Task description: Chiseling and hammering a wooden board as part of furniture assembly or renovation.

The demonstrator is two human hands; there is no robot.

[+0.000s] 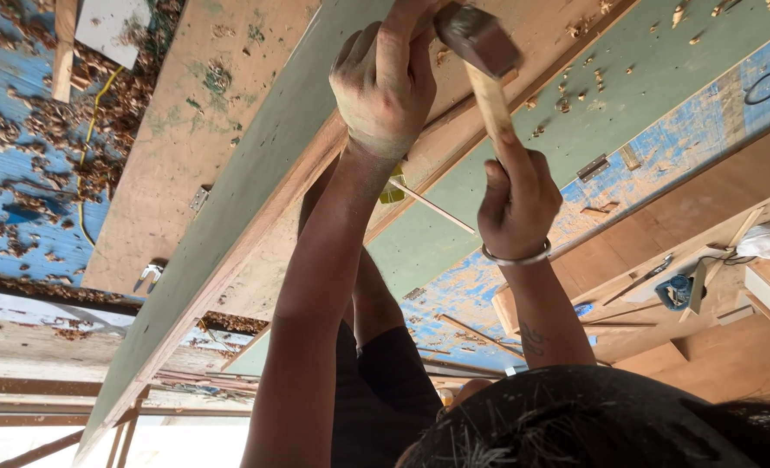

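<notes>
gripping the wooden-handled hammer with a dark steel head [487, 74] low on its handle, the right hand [516, 201] controls a top-heavy, stiff tool; the left hand [385, 82] pinches closed against the long green-painted wooden board [255, 199].

The left hand [385, 82] hides whatever its fingertips pinch, and the top edge crops the hammer [480, 52] head.

Left hand [385, 82] presses on a green board [255, 199]; right hand [516, 204] grips a wooden-handled hammer [482, 52] just beside it
</notes>
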